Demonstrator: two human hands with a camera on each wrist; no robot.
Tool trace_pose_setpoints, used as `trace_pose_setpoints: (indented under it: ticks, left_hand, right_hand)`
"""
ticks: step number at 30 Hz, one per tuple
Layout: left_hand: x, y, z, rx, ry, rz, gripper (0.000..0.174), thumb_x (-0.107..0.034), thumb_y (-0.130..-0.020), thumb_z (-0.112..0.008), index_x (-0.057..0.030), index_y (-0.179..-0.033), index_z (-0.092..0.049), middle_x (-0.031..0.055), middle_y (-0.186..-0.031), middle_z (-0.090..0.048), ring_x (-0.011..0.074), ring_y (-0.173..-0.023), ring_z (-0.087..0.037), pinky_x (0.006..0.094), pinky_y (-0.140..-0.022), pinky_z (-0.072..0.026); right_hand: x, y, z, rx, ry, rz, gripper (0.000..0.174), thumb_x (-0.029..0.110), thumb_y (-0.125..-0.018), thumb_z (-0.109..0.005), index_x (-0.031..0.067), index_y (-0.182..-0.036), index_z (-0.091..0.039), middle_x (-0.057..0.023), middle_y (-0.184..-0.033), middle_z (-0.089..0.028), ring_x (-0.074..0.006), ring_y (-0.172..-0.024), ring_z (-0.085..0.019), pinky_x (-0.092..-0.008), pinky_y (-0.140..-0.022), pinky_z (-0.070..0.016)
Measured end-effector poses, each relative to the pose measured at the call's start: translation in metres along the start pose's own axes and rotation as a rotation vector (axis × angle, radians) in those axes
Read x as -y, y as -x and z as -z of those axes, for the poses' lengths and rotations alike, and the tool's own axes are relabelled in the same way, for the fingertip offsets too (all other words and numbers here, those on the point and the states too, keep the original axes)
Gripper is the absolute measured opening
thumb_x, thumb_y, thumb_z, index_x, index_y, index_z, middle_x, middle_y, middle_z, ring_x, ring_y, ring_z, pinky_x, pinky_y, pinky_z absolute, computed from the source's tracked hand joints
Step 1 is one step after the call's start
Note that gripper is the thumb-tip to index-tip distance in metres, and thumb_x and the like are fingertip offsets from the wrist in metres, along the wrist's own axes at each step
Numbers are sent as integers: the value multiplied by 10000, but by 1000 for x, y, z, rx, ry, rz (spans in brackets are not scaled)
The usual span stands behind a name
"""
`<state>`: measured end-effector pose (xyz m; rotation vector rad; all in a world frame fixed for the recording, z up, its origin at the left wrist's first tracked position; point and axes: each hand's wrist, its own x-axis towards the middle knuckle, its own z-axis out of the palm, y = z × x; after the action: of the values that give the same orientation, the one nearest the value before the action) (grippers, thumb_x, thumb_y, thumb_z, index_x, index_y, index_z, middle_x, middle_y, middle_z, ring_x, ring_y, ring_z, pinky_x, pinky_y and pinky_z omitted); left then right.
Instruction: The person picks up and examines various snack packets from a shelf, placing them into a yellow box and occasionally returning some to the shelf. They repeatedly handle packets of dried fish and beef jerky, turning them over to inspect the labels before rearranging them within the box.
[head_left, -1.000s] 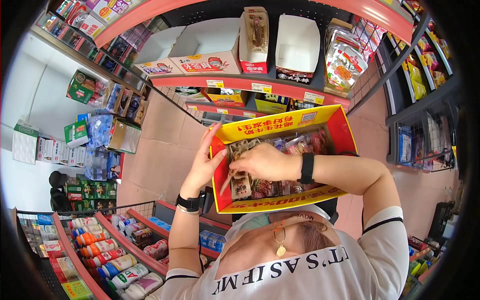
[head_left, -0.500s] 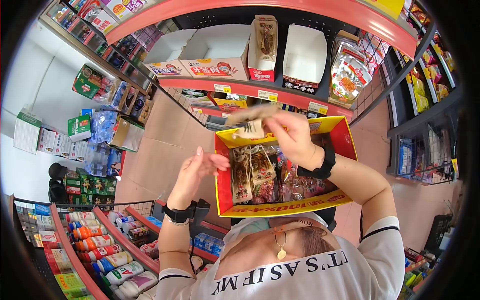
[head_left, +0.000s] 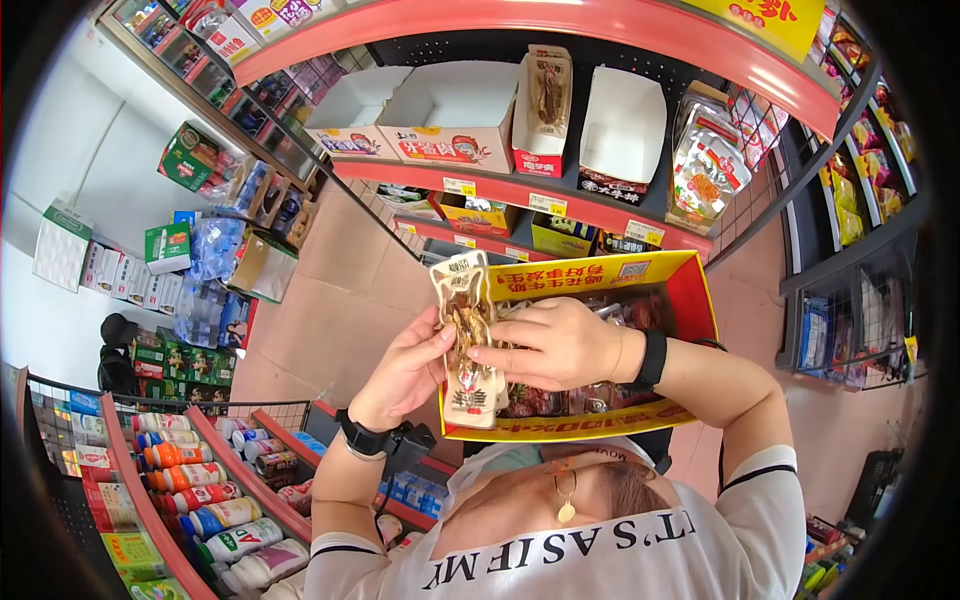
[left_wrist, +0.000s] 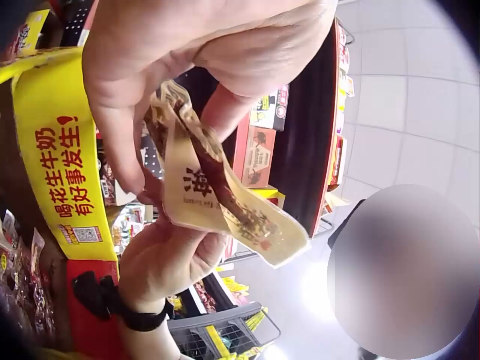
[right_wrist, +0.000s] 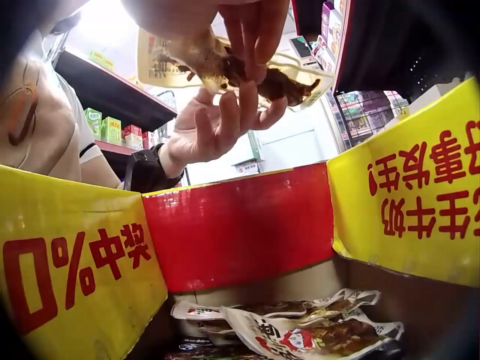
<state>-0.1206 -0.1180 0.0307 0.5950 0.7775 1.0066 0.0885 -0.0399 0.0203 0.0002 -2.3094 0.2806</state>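
Observation:
In the head view, snack packets (head_left: 468, 335) with clear fronts and cream ends are held upright over the left end of a yellow and red box (head_left: 690, 300). The left hand (head_left: 405, 368) pinches their left edge, thumb on the front. From the right, the right hand (head_left: 565, 345) grips them, its fingers lying across the front. The left wrist view shows a packet (left_wrist: 217, 187) between both hands, bent along its length. Below the hands in the right wrist view, more cream-ended packets (right_wrist: 315, 337) lie inside the box, beside its red end wall (right_wrist: 240, 225).
Beyond the box, a shelf (head_left: 600, 205) carries white open cartons (head_left: 445, 110), an upright carton of similar packets (head_left: 545, 100) and a stack of silver bags (head_left: 705, 165). Bottles (head_left: 220, 515) line a rack at the lower left. Drinks packs (head_left: 205, 275) stand by the left wall.
The right hand has lifted packets out of the box and brought them left. The left hand, earlier at the box's rim, then free beside it, now pinches them too.

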Motion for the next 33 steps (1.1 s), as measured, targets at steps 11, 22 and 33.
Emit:
trace_pose_setpoints:
  ticks: [11, 22, 33]
  left_hand:
    - [14, -9, 3, 2, -329, -73, 374, -121, -936, -484, -54, -1275, -339, 65, -1120, -542, 121, -1023, -536, 285, -887, -445]
    - [17, -11, 3, 64, -525, -51, 404, -103, -918, -519, -13, -1270, -342, 68, -1099, -543, 112, -1017, -527, 284, -860, -443]
    - [13, -8, 7, 44, -601, -64, 501, 9, -825, -620, -17, -1258, -370, 69, -1048, -587, 118, -986, -553, 280, -858, -449]
  right_hand:
    - [-17, -2, 12, -176, -233, -563, 606, 210, -760, -688, 46, -1275, -411, -145, -1160, -508, -244, -996, -555, -328, -764, -485]
    - [-21, 10, -12, 108, -1045, -872, 565, 72, -673, -791, 19, -1120, -450, -36, -1054, -547, -106, -1005, -517, -264, -880, -429]
    - [-43, 17, -9, -43, -1119, -967, 360, 43, -745, -733, 27, -1011, -490, -10, -929, -592, -69, -874, -554, -231, -767, -457]
